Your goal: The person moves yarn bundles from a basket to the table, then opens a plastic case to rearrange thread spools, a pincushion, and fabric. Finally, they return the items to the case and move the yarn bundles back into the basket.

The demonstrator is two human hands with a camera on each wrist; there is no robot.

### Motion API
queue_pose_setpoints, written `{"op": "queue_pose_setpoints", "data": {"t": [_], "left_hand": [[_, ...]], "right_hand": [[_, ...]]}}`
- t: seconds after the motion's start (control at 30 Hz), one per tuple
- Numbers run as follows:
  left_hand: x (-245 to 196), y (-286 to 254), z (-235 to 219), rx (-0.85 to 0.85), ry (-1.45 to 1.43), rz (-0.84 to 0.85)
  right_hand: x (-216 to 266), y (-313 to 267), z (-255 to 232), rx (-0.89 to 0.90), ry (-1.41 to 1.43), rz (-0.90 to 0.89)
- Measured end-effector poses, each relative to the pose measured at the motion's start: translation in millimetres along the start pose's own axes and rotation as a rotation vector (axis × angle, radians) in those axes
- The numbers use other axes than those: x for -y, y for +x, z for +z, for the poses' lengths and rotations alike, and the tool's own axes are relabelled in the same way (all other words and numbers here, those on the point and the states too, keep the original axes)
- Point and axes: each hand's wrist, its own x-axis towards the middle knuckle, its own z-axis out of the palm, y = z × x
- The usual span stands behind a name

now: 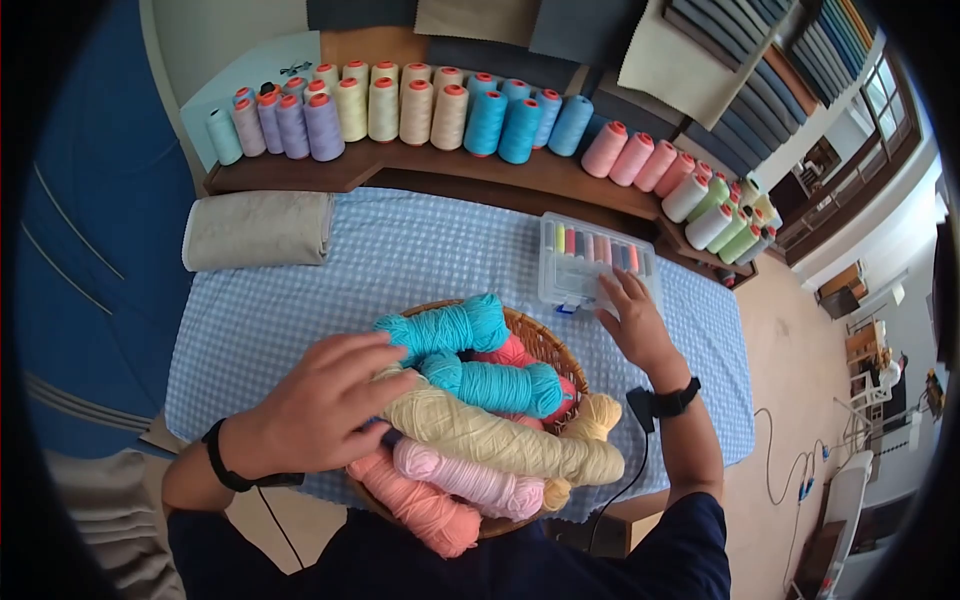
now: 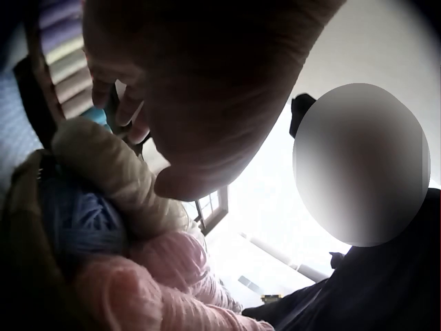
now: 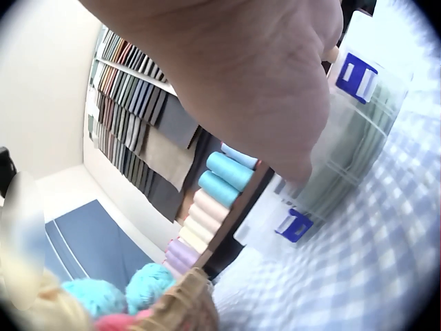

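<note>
A wicker basket [image 1: 563, 350] heaped with yarn skeins sits close to the person's body. Turquoise skeins [image 1: 450, 326] lie at its far side, a long cream skein [image 1: 500, 437] across the middle, pink [image 1: 470, 482] and coral [image 1: 415, 500] ones nearest. Over the basket's left side, the left hand [image 1: 325, 400] has its fingers extended above the yarn, gripping nothing. Blue yarn [image 2: 83, 217] shows beneath the cream skein in the left wrist view. The right hand [image 1: 637, 322] reaches over the near right part of a clear plastic box [image 1: 557, 270] of small thread spools, fingers loosely spread. Blue latches [image 3: 357, 77] mark the box's side.
Large thread cones [image 1: 383, 110] line a curved wooden shelf [image 1: 440, 172] behind the table. A folded beige cloth [image 1: 258, 230] lies at the back left on the blue checked tablecloth [image 1: 400, 235]. Fabric samples [image 1: 690, 60] hang above. A dark cable [image 1: 632, 480] runs beside the right forearm.
</note>
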Motion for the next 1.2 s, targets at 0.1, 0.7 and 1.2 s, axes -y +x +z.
{"op": "queue_pose_setpoints", "data": {"t": [0.1,0.7,1.2], "left_hand": [[8,9,21,-0.002,0.044,0.116],[74,43,-4,-0.183,-0.15,-0.277],[213,43,72,-0.253,0.052,-0.856]], "right_hand": [[49,-13,-57,0.039,0.328,-0.101],[101,65,-84,0.257,0.56,-0.147],[107,120,-36,0.398,0.536,-0.356]]}}
